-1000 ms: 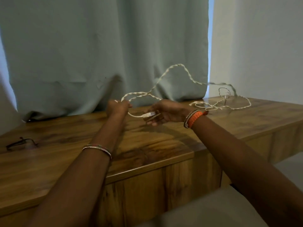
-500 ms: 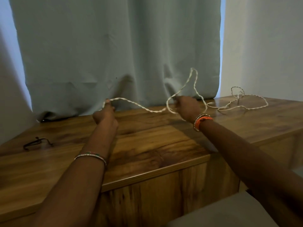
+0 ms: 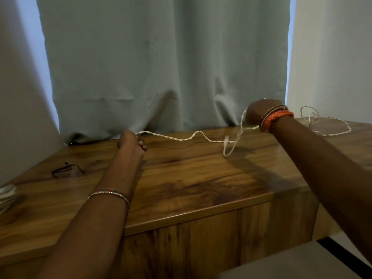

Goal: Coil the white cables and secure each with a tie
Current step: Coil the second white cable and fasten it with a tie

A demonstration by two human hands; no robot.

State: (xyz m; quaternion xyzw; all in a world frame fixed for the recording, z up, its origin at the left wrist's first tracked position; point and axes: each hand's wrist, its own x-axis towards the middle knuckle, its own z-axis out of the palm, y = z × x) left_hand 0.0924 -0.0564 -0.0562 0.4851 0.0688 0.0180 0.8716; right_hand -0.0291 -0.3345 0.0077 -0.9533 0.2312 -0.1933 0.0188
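A twisted white cable stretches in the air above the wooden table, between my two hands. My left hand is closed on one part of it near the table's middle back. My right hand grips it farther right, raised near the curtain. A short loop with the cable's plug end hangs below my right hand. The remaining cable lies in loose loops on the table's far right corner.
A thin dark tie lies on the table at the left. A pale coiled bundle shows at the left frame edge. A grey-green curtain hangs behind the table. A grey seat sits at bottom right.
My hands have moved apart, pulling the cable out into a longer span. My right hand went right and up; the plug end now dangles in a loop below it.
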